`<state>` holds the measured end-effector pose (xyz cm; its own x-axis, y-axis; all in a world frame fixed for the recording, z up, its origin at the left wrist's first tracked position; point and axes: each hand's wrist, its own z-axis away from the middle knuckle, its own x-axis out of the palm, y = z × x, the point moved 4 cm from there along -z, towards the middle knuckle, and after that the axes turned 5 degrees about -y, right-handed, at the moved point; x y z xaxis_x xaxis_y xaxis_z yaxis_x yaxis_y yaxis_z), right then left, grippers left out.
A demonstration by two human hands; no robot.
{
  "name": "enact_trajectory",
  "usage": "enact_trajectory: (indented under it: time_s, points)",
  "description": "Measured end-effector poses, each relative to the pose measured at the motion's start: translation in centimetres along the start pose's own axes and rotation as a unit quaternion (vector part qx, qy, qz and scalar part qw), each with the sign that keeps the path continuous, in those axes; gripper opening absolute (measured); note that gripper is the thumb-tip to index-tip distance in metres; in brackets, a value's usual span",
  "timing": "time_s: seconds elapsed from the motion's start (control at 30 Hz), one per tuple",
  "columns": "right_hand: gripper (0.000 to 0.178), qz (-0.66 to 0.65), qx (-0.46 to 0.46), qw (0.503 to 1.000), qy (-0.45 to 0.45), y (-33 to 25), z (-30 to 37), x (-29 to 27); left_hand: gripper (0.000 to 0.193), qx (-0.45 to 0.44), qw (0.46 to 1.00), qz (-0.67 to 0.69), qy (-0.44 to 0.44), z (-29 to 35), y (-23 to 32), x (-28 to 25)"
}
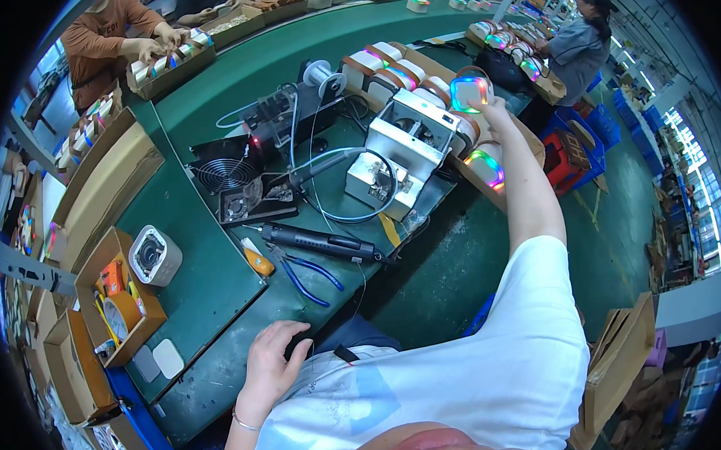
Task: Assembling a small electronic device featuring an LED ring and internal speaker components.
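Note:
My right hand (494, 117) is stretched out to the far right, its fingers at the edge of a white rounded-square light-up speaker (468, 94) whose rim glows in rainbow colours. The hand grips it above a cardboard box (529, 144) of similar glowing white speakers with brown straps. Near the table's front edge, my left hand (278, 352) is open and holds nothing, thumb and fingers apart. Beyond it lie blue-handled pliers (306, 279), a black electric screwdriver (319, 241) and a yellow-handled cutter (257, 261).
A white metal fixture (404, 150) with a looped cable stands mid-table, beside a black fan (226, 171) and a solder wire spool (323, 77). At left are an open speaker housing (155, 256) and a cardboard tray (152, 308) of tapes. Other people work across the green table.

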<state>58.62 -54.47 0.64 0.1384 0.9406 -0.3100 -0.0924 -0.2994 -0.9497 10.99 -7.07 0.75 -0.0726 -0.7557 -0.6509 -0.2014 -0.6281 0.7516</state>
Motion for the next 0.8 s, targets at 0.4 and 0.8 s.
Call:
enact_trajectory:
  time_s: [0.4,0.8]
  points:
    - [0.092,0.212,0.105,0.96,-0.149,-0.8,1.8,0.9,0.02,0.034,0.998,0.0,-0.05,-3.3,-0.2,0.9]
    - [0.044,0.197,-0.269,0.93,0.155,-7.6,-1.0,1.6,0.018,0.087,0.996,-0.008,-0.022,-1.8,-2.9,-0.1]
